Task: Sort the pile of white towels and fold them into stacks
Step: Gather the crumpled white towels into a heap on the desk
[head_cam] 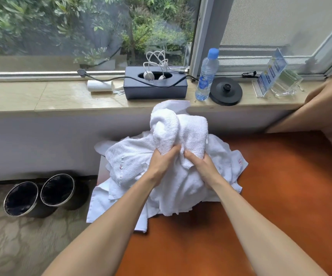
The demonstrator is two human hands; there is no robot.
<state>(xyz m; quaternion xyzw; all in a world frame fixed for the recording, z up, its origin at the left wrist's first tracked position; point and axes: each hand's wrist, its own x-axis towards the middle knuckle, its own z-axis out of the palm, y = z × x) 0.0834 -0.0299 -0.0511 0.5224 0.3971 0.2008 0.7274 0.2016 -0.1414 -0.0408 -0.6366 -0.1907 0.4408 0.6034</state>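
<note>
I grip one towel (179, 130) in both hands, left hand (162, 162) and right hand (201, 166) side by side, its bulk rising away above the pile (133, 156).

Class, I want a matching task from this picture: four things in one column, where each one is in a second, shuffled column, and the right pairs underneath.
Things
1. water bottle
2. two black bins
3. lifted towel
4. white cables

Places
A. on the floor, left of the towel pile
B. gripped by the left hand and the right hand
C. in the opening of the dark box
D. upright on the sill, beside the black round base

Pairs: 1-D, 2-A, 3-B, 4-C
</note>
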